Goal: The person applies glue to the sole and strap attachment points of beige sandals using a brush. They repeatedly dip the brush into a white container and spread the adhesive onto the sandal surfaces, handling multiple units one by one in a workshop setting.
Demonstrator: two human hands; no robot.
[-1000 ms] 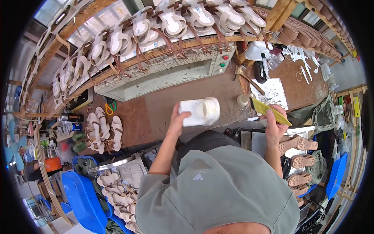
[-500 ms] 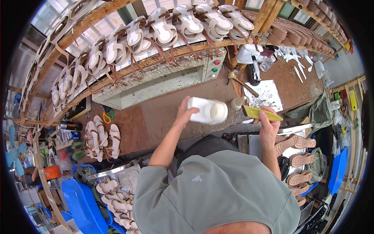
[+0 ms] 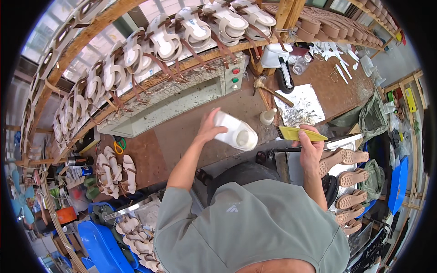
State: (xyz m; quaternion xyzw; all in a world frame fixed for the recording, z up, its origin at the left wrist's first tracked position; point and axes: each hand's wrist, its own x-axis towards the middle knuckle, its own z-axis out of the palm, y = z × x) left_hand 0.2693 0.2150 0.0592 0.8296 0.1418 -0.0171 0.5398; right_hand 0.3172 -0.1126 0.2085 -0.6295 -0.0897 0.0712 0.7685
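Observation:
In my left hand (image 3: 210,127) is a white plastic bottle (image 3: 227,129), gripped at its left end. It is tilted, with a round opening toward its lower right end; what is inside cannot be made out. My right hand (image 3: 310,144) is closed around a yellow-green brush (image 3: 293,133), whose short dark bristles face left. The brush and bottle are apart, both held over the front edge of the brown workbench (image 3: 182,145). A small pale squeeze bottle with a pointed top (image 3: 267,117) stands on the bench between them.
Beyond the squeeze bottle lie a hammer (image 3: 277,95) and a stained white sheet (image 3: 304,107). Pale sandals (image 3: 165,38) line a raised rack above a grey box with buttons (image 3: 234,75). More sandals (image 3: 109,169) sit at left; tan soles (image 3: 353,176) lie at right.
The white bottle has tipped, its opening end swinging down and left. Both hands have shifted slightly left in the picture as the whole view turned. The brush stays in my right hand.

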